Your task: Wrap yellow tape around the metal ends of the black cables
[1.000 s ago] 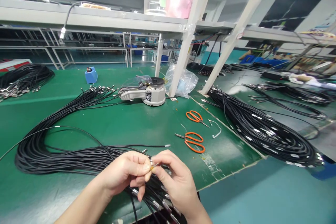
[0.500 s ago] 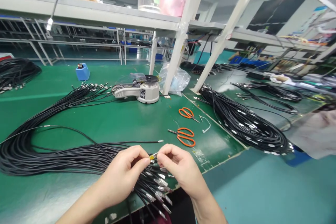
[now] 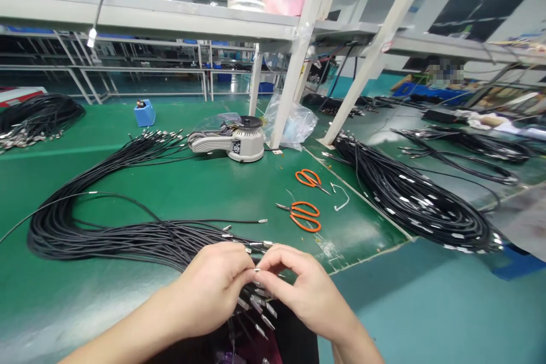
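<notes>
My left hand (image 3: 222, 284) and my right hand (image 3: 298, 287) meet at the near edge of the table, both pinched on a small silver cable end (image 3: 256, 269). Most of that end is hidden by the fingertips. Under and behind the hands lies a thick bundle of black cables (image 3: 119, 244), curving round to the left. Its silver-tipped ends (image 3: 257, 304) hang out below my hands. One cable with a metal tip (image 3: 263, 221) sticks out separately above them. Two orange-handled pairs of scissors, the nearer one (image 3: 305, 216) and the farther one (image 3: 309, 178), lie just beyond my right hand.
A grey tape dispenser (image 3: 245, 142) stands at the table's back beside a clear plastic bag (image 3: 294, 119) and white shelf posts (image 3: 294, 79). A blue block-shaped holder (image 3: 145, 114) is at the left. Coiled black cables (image 3: 418, 199) lie on the right, overhanging the table edge.
My hands came slightly apart half a second ago, showing a yellow-and-silver piece between them. Now the fingertips are together again, covering most of it. The view shifted right, then partly back.
</notes>
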`<act>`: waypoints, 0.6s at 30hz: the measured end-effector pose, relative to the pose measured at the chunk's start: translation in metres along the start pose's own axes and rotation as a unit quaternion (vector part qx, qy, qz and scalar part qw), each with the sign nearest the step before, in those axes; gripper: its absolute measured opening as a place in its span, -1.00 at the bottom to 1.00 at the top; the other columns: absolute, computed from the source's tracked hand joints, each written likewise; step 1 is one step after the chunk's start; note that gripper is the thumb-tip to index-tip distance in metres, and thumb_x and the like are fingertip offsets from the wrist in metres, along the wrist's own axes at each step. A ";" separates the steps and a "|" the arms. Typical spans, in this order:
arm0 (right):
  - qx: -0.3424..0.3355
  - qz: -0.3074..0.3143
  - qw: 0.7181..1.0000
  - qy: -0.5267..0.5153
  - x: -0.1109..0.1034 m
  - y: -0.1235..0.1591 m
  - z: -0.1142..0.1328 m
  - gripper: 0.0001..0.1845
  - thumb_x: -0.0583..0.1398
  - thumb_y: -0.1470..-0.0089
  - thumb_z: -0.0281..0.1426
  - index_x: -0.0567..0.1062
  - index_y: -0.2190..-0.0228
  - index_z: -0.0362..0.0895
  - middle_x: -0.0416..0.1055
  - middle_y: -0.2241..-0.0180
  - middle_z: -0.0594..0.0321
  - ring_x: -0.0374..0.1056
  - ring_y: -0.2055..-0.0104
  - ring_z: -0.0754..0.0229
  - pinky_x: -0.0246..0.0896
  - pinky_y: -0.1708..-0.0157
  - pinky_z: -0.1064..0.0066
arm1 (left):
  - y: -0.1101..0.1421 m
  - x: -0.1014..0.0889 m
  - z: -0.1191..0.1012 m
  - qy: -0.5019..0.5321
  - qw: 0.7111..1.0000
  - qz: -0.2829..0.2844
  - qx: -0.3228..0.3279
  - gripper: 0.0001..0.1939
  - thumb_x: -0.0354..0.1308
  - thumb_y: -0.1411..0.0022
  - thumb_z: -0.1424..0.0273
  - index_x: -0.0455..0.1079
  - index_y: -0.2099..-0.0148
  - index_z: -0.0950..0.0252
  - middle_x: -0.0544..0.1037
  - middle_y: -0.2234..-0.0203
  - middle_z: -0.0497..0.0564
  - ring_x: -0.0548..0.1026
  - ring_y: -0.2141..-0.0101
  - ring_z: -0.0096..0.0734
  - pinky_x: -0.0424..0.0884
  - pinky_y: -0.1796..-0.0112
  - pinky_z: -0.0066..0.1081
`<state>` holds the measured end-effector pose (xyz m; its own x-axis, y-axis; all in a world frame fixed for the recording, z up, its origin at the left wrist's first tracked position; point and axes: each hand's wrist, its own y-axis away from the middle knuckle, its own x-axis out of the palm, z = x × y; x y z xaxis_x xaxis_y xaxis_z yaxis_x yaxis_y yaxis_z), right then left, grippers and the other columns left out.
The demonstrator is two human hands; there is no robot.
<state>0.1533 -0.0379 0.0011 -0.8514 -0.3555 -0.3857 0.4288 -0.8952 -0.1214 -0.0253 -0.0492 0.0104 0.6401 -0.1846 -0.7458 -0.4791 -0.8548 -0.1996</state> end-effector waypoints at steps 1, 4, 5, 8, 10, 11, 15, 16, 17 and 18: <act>0.011 0.018 1.000 -0.008 -0.001 0.001 -0.002 -0.85 0.24 0.00 -0.36 0.50 0.56 -0.11 0.42 0.52 0.31 0.32 0.44 0.23 0.25 0.41 0.44 | 0.001 -0.003 -0.001 0.004 1.000 0.025 0.013 -0.72 -0.02 -0.28 0.41 0.47 0.41 0.23 0.47 0.55 0.00 0.37 0.50 -0.38 0.22 0.43 -0.46; 0.057 0.003 0.996 -0.065 0.000 0.002 -0.012 -0.80 0.23 -0.01 -0.32 0.48 0.58 -0.13 0.38 0.57 0.33 0.28 0.49 0.25 0.22 0.47 0.44 | 0.007 -0.021 -0.001 0.063 0.998 0.011 -0.004 -0.75 -0.01 -0.27 0.39 0.52 0.24 0.18 0.55 0.44 0.03 0.44 0.38 -0.32 0.31 0.31 -0.44; 0.070 -0.023 0.994 -0.085 0.001 0.001 -0.016 -0.79 0.23 -0.01 -0.30 0.48 0.58 -0.14 0.37 0.58 0.33 0.28 0.50 0.25 0.22 0.47 0.44 | 0.013 -0.029 0.002 0.087 0.995 -0.040 -0.037 -0.76 0.01 -0.26 0.37 0.52 0.19 0.17 0.57 0.37 0.03 0.46 0.31 -0.29 0.32 0.23 -0.42; 0.103 -0.080 0.984 -0.119 0.003 -0.001 -0.025 -0.76 0.23 0.02 -0.24 0.49 0.57 -0.15 0.38 0.59 0.32 0.29 0.49 0.23 0.24 0.43 0.41 | 0.038 -0.048 0.015 0.106 0.952 -0.236 -0.161 -0.77 0.09 -0.20 0.28 0.53 0.17 0.15 0.58 0.24 0.02 0.47 0.19 -0.22 0.30 0.11 -0.37; 0.115 -0.077 0.983 -0.123 0.003 -0.001 -0.028 -0.73 0.24 0.05 -0.20 0.49 0.57 -0.15 0.38 0.59 0.30 0.30 0.48 0.21 0.25 0.40 0.39 | 0.060 -0.052 0.026 0.058 0.934 -0.293 -0.197 -0.79 0.10 -0.18 0.25 0.53 0.22 0.15 0.58 0.28 0.01 0.48 0.22 -0.22 0.32 0.13 -0.38; 0.119 -0.073 0.983 -0.121 0.002 -0.001 -0.028 -0.72 0.24 0.06 -0.19 0.49 0.57 -0.15 0.38 0.59 0.29 0.30 0.48 0.21 0.26 0.41 0.39 | 0.072 -0.050 0.032 0.028 0.937 -0.289 -0.196 -0.81 0.12 -0.16 0.26 0.52 0.24 0.15 0.58 0.29 0.01 0.48 0.22 -0.22 0.33 0.14 -0.38; 0.124 -0.066 0.987 -0.077 -0.003 0.000 -0.032 -0.70 0.25 0.10 -0.14 0.53 0.56 -0.12 0.44 0.56 0.25 0.35 0.46 0.16 0.32 0.41 0.40 | 0.109 -0.039 0.056 -0.095 0.950 -0.236 -0.181 -0.80 0.08 -0.20 0.30 0.49 0.18 0.14 0.55 0.26 0.03 0.47 0.19 -0.26 0.35 0.13 -0.38; 0.127 -0.063 0.988 -0.062 -0.005 0.000 -0.033 -0.70 0.25 0.13 -0.12 0.54 0.56 -0.11 0.46 0.55 0.24 0.37 0.45 0.14 0.33 0.41 0.41 | 0.116 -0.039 0.064 -0.125 0.943 -0.241 -0.192 -0.79 0.05 -0.22 0.31 0.48 0.17 0.14 0.54 0.25 0.03 0.47 0.19 -0.27 0.36 0.13 -0.38; 0.129 -0.062 0.988 -0.049 -0.006 0.000 -0.036 -0.70 0.27 0.16 -0.10 0.55 0.56 -0.09 0.48 0.53 0.22 0.39 0.45 0.12 0.35 0.42 0.42 | 0.122 -0.043 0.072 -0.158 0.933 -0.247 -0.207 -0.78 0.01 -0.25 0.31 0.46 0.17 0.16 0.54 0.25 0.04 0.47 0.18 -0.28 0.36 0.12 -0.37; 0.129 -0.068 0.988 -0.042 -0.007 0.000 -0.040 -0.70 0.28 0.22 -0.09 0.56 0.57 -0.08 0.50 0.53 0.20 0.41 0.45 0.09 0.37 0.42 0.42 | 0.127 -0.049 0.082 -0.191 0.922 -0.253 -0.223 -0.77 -0.02 -0.27 0.31 0.45 0.17 0.17 0.53 0.24 0.04 0.47 0.18 -0.29 0.37 0.12 -0.37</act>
<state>0.1714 -0.0242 -0.0324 -0.9226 -0.2387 -0.3030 0.2271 -0.9711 0.0738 -0.1668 -0.1092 -0.0309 0.4142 0.4041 -0.8156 0.1722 -0.9146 -0.3657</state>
